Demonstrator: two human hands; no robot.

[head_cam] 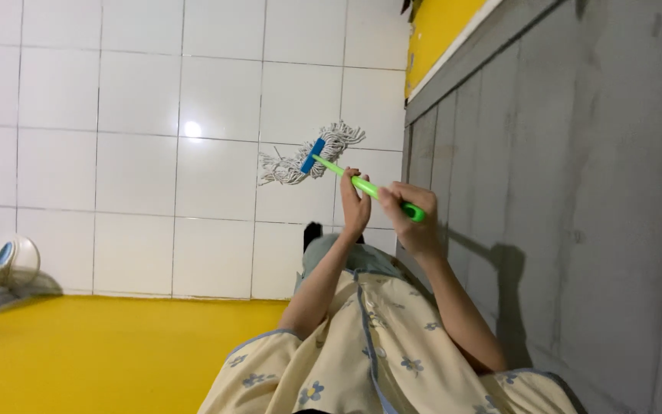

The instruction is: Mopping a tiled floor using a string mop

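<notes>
I hold a mop with a bright green handle point(367, 187), a blue clamp point(312, 156) and white string strands point(323, 150) that rest on the white tiled floor point(139, 176). My left hand point(355, 204) grips the handle lower down, nearer the mop head. At the handle's top end is my right hand point(415, 222), wrapped around it. Both arms reach out over my pale yellow dress with blue flowers point(377, 353).
A grey panelled wall point(576, 192) runs along the right, close to my right arm. Yellow surfaces lie at the bottom left point(93, 353) and top right point(434, 31). A white and blue fan-like object point(9, 264) stands at the left edge. A dark shoe tip point(312, 232) shows below the mop.
</notes>
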